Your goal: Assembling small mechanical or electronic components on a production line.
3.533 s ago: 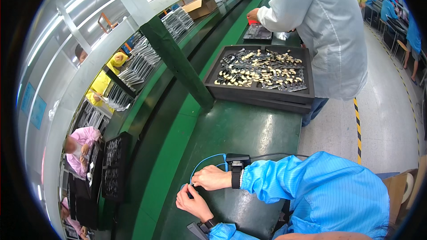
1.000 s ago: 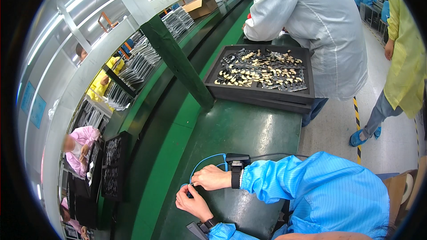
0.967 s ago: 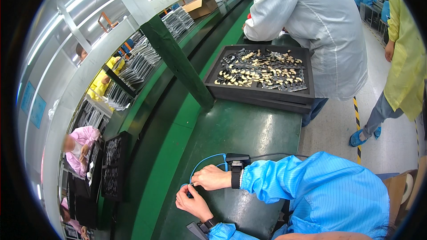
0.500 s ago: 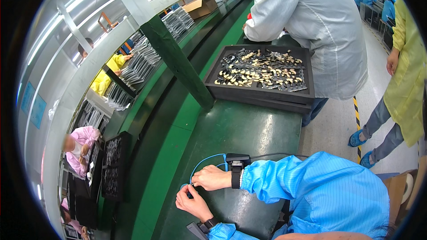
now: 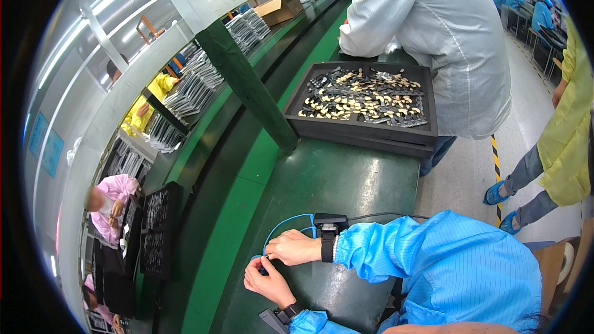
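My right hand (image 5: 293, 248) and my left hand (image 5: 270, 284) meet over the green bench, fingertips pinched together. A thin blue cord (image 5: 279, 223) loops from beside my right wrist down to the fingertips. Both hands are closed on its end; a small detail between the fingers is too hidden to make out. A black strap with a black box (image 5: 330, 219) sits on my right wrist, and a dark cable runs from the box to the right. My left wrist also wears a black band (image 5: 288, 313), with a dark block (image 5: 272, 320) beside it.
A black foam tray (image 5: 362, 125) full of small black and cream parts stands on the green bench (image 5: 346, 176), beside a green post (image 5: 247, 86). A person in a white coat (image 5: 455, 43) leans beyond it. A person in yellow (image 5: 566, 142) stands at right. Black trays (image 5: 159, 232) line the left.
My hands have barely moved and stay pinched together. The person in yellow at the right has shifted and leaned. Across the bench, another person in yellow has moved their hands.
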Tool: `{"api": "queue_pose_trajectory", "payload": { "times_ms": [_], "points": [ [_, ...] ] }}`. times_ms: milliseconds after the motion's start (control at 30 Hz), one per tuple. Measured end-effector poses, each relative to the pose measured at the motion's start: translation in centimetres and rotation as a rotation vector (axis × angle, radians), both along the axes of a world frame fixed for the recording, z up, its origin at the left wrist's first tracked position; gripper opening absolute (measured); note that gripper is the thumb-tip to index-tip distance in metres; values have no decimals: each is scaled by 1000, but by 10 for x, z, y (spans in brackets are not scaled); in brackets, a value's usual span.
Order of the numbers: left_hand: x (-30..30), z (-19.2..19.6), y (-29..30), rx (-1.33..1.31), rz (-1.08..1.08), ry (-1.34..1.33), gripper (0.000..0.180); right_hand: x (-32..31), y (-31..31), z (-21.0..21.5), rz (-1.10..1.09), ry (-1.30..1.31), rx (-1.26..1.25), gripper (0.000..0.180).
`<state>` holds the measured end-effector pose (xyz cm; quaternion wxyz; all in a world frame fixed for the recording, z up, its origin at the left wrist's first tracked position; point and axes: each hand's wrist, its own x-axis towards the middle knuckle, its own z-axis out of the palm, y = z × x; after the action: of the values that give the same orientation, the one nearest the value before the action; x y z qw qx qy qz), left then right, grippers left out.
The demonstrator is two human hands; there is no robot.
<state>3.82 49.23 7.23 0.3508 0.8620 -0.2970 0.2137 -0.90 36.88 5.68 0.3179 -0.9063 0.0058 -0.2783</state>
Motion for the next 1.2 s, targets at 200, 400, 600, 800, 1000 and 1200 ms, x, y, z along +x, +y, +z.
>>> {"api": "queue_pose_trajectory", "payload": {
  "times_ms": [200,400,600,800,1000,1200],
  "points": [
    [1,-2,0,-5,0,-4,15,0,0,1,2,3,5,20],
    [2,-2,0,3,1,5,14,0,0,2,16,24,14,21],
    [0,-1,0,-7,1,-1,14,1,0,-1,36,21,17,22],
    [1,-2,0,-1,-1,-1,14,1,0,-2,38,22,6,23],
    [2,-3,1,6,0,5,15,1,0,0,47,-36,14,25],
    [2,-3,1,6,-1,-4,15,2,0,-2,45,30,6,22]
  ]
}}
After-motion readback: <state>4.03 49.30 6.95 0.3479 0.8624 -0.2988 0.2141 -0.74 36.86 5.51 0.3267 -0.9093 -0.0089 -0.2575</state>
